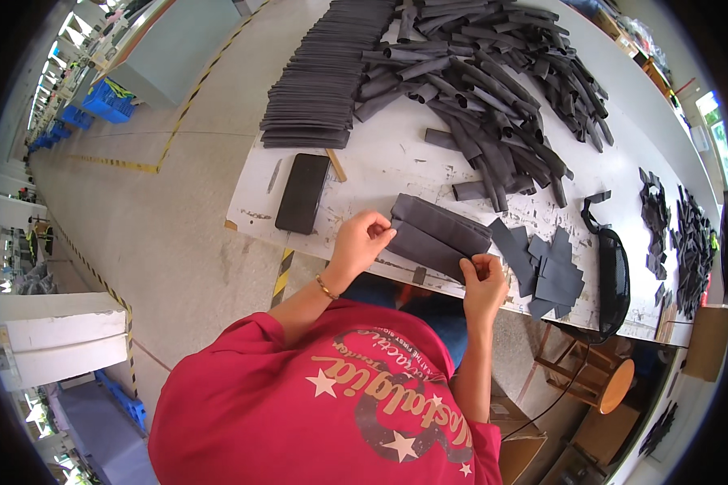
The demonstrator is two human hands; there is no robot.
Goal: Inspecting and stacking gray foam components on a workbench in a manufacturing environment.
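Observation:
A dark grey folded fabric piece [438, 234] lies at the table's near edge, stretched between my two hands. My left hand [361, 239] pinches its left end between thumb and fingers. At its lower right corner, my right hand [484, 281] grips the fabric with the thumb on top. Several flat dark rectangular fabric pieces [558, 279] lie spread just right of my right hand. To the left of my left hand, a black phone [302, 194] rests on the table beside a thin wooden strip [336, 166].
A long stack of folded dark fabric [319, 89] runs along the table's left side. Rolled dark fabric tubes [493, 97] are heaped beside it. A black mesh basket [613, 275] stands at the right. Below the table edge is a wooden stool [615, 386].

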